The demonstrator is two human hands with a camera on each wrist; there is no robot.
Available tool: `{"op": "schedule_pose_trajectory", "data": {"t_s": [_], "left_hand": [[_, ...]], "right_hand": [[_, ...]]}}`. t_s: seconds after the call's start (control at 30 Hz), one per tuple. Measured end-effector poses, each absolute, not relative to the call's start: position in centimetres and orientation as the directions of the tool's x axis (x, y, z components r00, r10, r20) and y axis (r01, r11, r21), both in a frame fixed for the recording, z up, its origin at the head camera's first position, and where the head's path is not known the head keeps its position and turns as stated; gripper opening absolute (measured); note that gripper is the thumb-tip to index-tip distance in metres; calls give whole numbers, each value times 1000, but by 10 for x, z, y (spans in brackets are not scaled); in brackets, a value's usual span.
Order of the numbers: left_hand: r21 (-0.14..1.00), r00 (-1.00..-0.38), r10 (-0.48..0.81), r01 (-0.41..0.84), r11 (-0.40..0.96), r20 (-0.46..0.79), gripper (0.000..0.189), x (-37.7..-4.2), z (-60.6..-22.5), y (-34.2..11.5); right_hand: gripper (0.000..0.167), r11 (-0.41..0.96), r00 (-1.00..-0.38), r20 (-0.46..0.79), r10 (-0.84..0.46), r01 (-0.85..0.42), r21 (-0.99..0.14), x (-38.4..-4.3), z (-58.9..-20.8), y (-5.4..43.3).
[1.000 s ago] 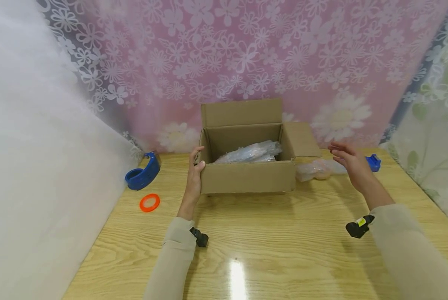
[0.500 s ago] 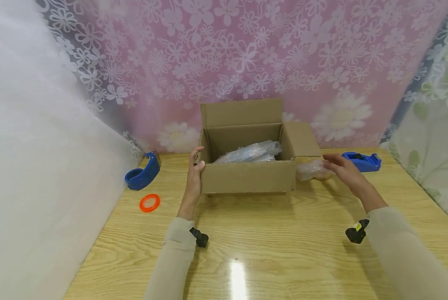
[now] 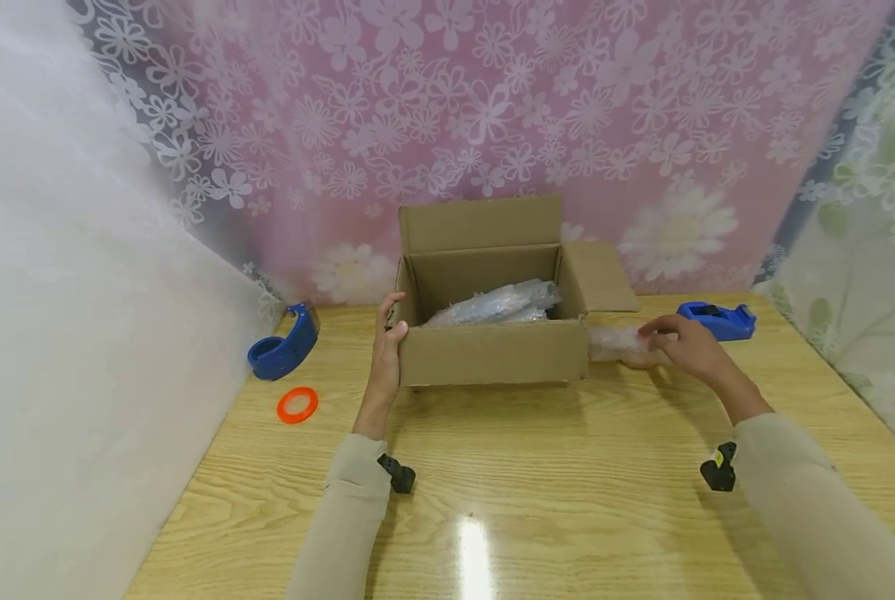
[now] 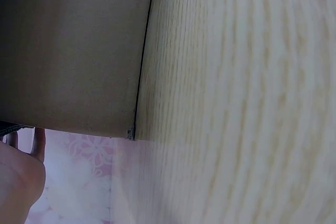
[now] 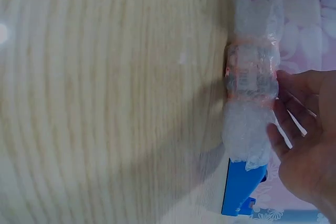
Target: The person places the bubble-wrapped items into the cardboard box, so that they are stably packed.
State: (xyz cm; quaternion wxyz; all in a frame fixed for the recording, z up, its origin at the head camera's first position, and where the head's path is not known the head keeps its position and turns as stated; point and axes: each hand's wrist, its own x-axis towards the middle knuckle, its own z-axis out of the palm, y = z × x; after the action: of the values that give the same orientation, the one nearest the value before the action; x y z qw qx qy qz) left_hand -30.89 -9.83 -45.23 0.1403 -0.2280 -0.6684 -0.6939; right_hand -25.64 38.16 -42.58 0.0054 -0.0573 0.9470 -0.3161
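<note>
My left hand (image 3: 384,363) grips the left side of an open cardboard box (image 3: 492,356), thumb at the front corner and fingers behind the edge. Inside the box lies bubble-wrapped stuff (image 3: 496,304). Just right of the box, another bubble-wrapped package (image 3: 610,342) rests on the table, partly behind my right hand (image 3: 691,348). In the right wrist view this package (image 5: 251,74) is long, with an orange-banded, labelled middle. Fingertips and thumb of the right hand (image 5: 307,140) reach its upper side, loosely bent and spread.
A blue tape dispenser (image 3: 721,322) stands behind the right hand. At the left are a blue curved tool (image 3: 286,350) and an orange ring (image 3: 297,405) on the wooden table (image 3: 567,500). The box's back flap (image 3: 481,225) and right flap (image 3: 601,277) stand open.
The right hand has come left and down onto the bubble-wrapped package, uncovering the tape dispenser. The left hand has kept its grip on the box.
</note>
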Motion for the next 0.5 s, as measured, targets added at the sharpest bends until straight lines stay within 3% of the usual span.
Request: {"op": "schedule_pose_trajectory", "data": {"t_s": [0.2,0.4,0.5], "left_hand": [[859,-853,100,512,-26,512,52,-308,-451,-98],[858,-852,99,513,-31,514,52,-308,-452,-98],[858,-851,103,511,-55,514,52,-309,-451,-98]], "right_hand": [[44,799,-993,80,-83,-114,-591,-259,-434,388],[75,780,-992,39,-119,-118,-614,-261,-454,394],[80,808,-989,30,-143,-134,-573,-261,-459,396]]}}
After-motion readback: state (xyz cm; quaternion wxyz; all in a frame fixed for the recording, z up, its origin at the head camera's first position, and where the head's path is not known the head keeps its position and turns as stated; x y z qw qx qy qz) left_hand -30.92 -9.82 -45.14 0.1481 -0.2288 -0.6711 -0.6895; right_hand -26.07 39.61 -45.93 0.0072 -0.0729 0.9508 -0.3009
